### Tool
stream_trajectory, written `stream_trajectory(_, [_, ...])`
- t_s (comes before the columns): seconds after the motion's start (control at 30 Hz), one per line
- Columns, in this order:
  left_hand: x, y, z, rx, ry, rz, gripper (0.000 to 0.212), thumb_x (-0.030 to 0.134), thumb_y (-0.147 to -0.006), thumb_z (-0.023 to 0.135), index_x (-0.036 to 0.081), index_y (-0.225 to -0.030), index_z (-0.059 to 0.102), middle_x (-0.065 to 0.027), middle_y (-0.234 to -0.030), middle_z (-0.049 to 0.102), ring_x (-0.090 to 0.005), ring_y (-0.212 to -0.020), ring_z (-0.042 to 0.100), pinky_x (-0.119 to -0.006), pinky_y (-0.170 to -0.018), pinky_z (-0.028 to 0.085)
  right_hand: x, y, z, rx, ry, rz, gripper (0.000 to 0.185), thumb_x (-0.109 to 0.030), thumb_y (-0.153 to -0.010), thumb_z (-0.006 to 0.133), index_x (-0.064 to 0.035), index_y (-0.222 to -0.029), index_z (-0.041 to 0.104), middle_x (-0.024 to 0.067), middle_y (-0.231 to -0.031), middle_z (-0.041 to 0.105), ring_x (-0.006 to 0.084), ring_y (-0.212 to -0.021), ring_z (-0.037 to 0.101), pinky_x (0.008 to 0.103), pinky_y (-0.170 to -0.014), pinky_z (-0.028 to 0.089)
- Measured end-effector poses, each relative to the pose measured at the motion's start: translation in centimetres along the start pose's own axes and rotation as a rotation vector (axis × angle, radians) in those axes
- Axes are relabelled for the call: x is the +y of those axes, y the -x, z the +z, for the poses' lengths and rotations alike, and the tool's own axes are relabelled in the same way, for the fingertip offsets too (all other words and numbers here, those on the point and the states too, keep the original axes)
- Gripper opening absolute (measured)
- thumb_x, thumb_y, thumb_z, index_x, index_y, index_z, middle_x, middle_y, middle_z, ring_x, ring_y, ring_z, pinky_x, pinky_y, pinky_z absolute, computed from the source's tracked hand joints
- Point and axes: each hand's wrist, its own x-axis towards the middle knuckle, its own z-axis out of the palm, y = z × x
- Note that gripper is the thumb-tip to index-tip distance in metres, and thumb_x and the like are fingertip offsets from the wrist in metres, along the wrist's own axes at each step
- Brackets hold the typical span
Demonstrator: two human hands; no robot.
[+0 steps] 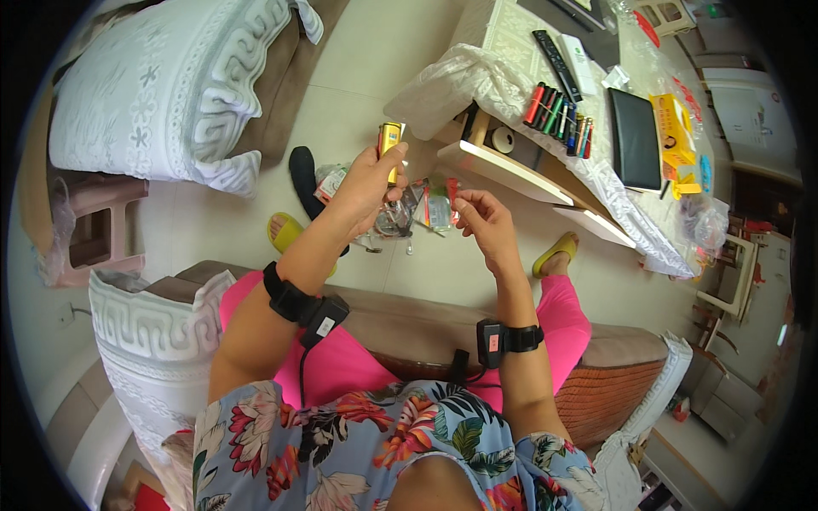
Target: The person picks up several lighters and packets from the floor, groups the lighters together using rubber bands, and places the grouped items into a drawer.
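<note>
My left hand (pixel 374 185) is raised over the floor and closed around lighters, a yellow one (pixel 390 144) in front and a reddish one partly hidden behind it. To its right, my right hand (pixel 487 220) has its thumb and index finger close together near a red-edged clear packet (pixel 438 207); whether the fingertips touch the packet I cannot tell. Below and between the hands lies a pile of small items in clear plastic packaging (pixel 393 220) on the tiled floor. A black sock-like item (pixel 303 175) lies left of the pile.
An open drawer (pixel 505 172) juts from the cloth-covered table (pixel 511 57). On the table are bundled markers (pixel 553 112), a remote control (pixel 556 64), a black folder-like item (pixel 634 139) and a yellow box (pixel 672 131). A covered sofa (pixel 172 96) and a pink plastic stool (pixel 105 230) stand left.
</note>
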Motion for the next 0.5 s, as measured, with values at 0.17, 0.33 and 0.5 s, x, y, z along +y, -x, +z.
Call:
stream_trajectory(0.17, [-0.2,-1.3,-0.6,0.084,0.112,-0.086,0.025,0.029,-0.094,0.053,0.006,-0.090,0.043,-0.0036,-0.076,0.046,-0.0107,-0.061,0.043,-0.024,-0.054,0.037,6.9,-4.8,0.0,-0.018,0.020,0.164,0.021,-0.019,-0.086,0.065,-0.0021,-0.099,0.061,0.0009,-0.077,0.060,0.0082,-0.064,0.055,0.0218,-0.055,0.043])
stream_trajectory(0.33, [-1.3,-2.0,-1.6,0.119,0.223,-0.157,0.023,0.027,-0.094,0.054,0.005,-0.098,0.048,-0.0027,-0.082,0.049,-0.0113,-0.069,0.049,-0.023,-0.055,0.038,13.4,-10.7,1.4,-0.049,0.040,0.183,0.017,-0.014,-0.085,0.064,-0.0004,-0.095,0.063,0.0014,-0.074,0.060,0.0093,-0.062,0.056,0.0231,-0.055,0.044])
stream_trajectory(0.5, [-2.3,-3.1,-2.7,0.210,0.246,-0.240,0.021,0.025,-0.094,0.054,0.006,-0.101,0.049,-0.0026,-0.084,0.051,-0.0119,-0.071,0.050,-0.023,-0.056,0.039,19.5,-16.9,3.4,-0.034,0.267,0.034,0.019,-0.013,-0.083,0.065,0.0005,-0.096,0.063,0.0030,-0.077,0.063,0.0114,-0.065,0.057,0.0260,-0.061,0.048])
